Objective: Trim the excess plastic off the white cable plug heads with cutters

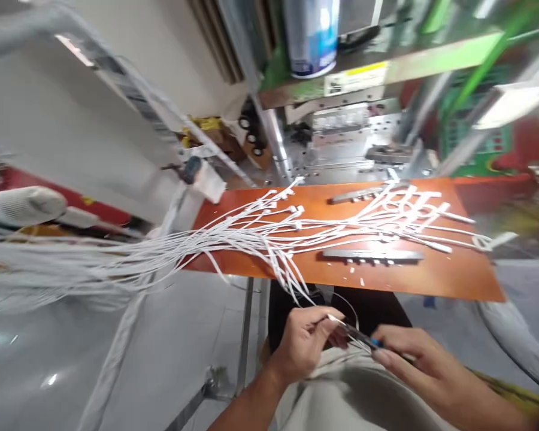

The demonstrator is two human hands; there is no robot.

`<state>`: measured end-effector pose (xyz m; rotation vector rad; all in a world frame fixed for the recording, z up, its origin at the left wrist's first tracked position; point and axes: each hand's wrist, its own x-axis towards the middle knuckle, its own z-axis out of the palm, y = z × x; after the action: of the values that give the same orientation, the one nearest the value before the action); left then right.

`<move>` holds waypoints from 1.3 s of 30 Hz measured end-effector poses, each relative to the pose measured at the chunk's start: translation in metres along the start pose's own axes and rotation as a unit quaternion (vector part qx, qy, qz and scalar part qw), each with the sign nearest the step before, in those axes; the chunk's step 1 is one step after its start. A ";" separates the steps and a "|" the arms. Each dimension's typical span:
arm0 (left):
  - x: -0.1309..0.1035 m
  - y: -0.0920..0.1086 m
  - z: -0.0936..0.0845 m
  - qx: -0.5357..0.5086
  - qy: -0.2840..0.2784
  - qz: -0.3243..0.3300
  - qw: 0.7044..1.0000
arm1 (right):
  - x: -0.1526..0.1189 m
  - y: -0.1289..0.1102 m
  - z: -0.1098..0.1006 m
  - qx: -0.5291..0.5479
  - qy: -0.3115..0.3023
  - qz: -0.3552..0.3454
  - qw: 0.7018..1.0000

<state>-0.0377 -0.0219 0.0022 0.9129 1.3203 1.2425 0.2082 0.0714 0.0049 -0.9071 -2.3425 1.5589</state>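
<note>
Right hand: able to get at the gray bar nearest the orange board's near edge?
Probably, once free: the right hand grips a dark tool. The gray bar lies ahead on the orange board, with only small white bits showing before it.

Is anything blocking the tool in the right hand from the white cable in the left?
Nothing visible stands between them: the dark tool in the right hand has its tip at the white cable pinched in the left hand.
</note>
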 end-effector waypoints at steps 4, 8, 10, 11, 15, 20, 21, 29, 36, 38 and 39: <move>-0.002 -0.021 0.019 -0.013 0.165 0.014 0.986 | 0.011 -0.011 0.002 -0.131 0.083 -0.047 0.987; -0.008 -0.038 0.036 0.032 0.264 0.047 0.963 | 0.006 -0.015 0.018 -0.228 0.165 -0.064 0.957; -0.010 -0.044 0.043 0.049 0.273 0.064 0.959 | 0.004 -0.016 0.024 -0.247 0.187 -0.070 0.948; -0.010 -0.046 0.045 0.057 0.273 0.072 0.958 | 0.003 -0.016 0.026 -0.253 0.197 -0.072 0.945; -0.011 -0.050 0.054 0.107 0.270 0.097 0.952 | 0.005 -0.017 0.028 -0.261 0.219 -0.073 0.937; -0.012 -0.052 0.059 0.200 0.293 0.138 0.925 | 0.005 -0.016 0.030 -0.275 0.246 -0.061 0.927; -0.011 -0.053 0.059 0.215 0.292 0.153 0.919 | 0.004 -0.016 0.032 -0.275 0.248 -0.059 0.927; -0.010 -0.056 0.053 0.346 0.256 0.267 0.862 | 0.005 -0.009 0.032 -0.259 0.216 -0.039 0.941; -0.007 -0.053 0.047 0.396 0.244 0.319 0.826 | 0.009 -0.001 0.022 -0.267 0.183 -0.078 0.943; -0.006 -0.052 0.046 0.403 0.242 0.325 0.820 | 0.010 0.003 0.020 -0.280 0.178 -0.082 0.940; -0.006 -0.052 0.045 0.407 0.241 0.329 0.817 | 0.010 0.005 0.020 -0.282 0.176 -0.087 0.939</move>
<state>0.0145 -0.0292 -0.0430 1.8665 2.1269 1.4895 0.1925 0.0631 -0.0097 -0.9480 -2.5336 0.5875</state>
